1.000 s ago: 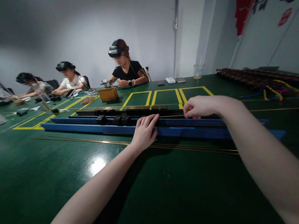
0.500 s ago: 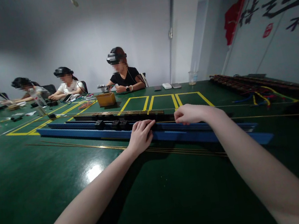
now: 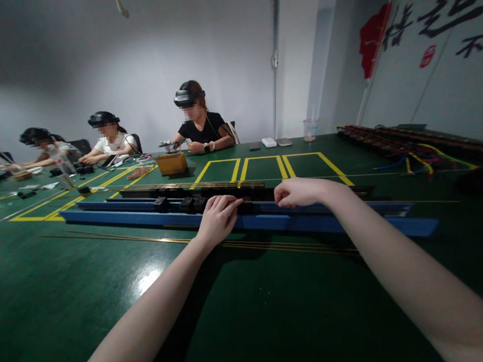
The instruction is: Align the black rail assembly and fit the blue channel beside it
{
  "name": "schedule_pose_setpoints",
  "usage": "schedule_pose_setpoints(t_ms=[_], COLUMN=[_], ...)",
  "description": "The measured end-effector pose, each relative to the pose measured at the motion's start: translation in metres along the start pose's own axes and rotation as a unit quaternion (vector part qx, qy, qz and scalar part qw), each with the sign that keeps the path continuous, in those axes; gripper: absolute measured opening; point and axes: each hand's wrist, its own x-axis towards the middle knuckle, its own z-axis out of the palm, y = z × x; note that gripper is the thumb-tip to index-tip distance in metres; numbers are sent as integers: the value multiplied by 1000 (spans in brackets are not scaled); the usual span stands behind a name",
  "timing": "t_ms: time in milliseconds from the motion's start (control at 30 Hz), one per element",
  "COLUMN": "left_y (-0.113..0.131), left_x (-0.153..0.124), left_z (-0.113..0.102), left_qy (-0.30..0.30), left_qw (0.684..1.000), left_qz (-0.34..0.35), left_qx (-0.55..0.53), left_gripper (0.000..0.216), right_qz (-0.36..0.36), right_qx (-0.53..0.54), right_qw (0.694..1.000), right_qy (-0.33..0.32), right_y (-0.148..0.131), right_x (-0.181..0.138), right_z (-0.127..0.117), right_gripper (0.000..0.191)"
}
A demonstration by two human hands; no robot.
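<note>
The green table (image 3: 266, 331) is the largest thing here, and my two forearms come over its near side. At the far side, a person in a black top (image 3: 203, 127) sits w/ a headset on; other persons sit more to the left, also w/ headsets.

The long blue rails (image 3: 285, 221) lie across the middle of the table, from left to right, just under my hands. On the far right there is a dark stack of long bars (image 3: 378, 142), w/ yellow and blue wires (image 3: 416, 158) near it.

My L hand (image 3: 219, 219) lies palm down over the rails, fingers nearly straight and close together; if it holds sth. under there, I can't tell. My R hand (image 3: 295, 192) is to the right of it, w/ a gap b/w them. Its fingers are bent, tips pointing down to the rails, approx. closed; what is b/w the tips is too small to tell.

A yellow box (image 3: 172, 164) stands on the far side, left of centre. Small black blocks (image 3: 187, 205) sit at the rails, just left of my L hand. Thinnest are the brass rods (image 3: 158, 239), lying on the near side of the rails.
</note>
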Motion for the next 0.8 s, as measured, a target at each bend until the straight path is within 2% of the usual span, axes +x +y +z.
schedule_pose_setpoints(t_ms=[433, 633, 800], left_y=[-17, -21, -17], left_x=[-6, -7, -4], left_z=[-2, -5, -7], left_qy=[35, 29, 29], left_qw=[999, 999, 998], left_qz=[11, 7, -45], left_qx=[-18, -21, -35], left_gripper=[29, 32, 29], right_qz=[36, 61, 86], right_qx=[0, 7, 24], right_qw=[999, 997, 995], right_qy=[-39, -40, -42], right_y=[20, 28, 42], right_x=[1, -7, -9], right_z=[-2, -9, -13], right_gripper=[16, 19, 29])
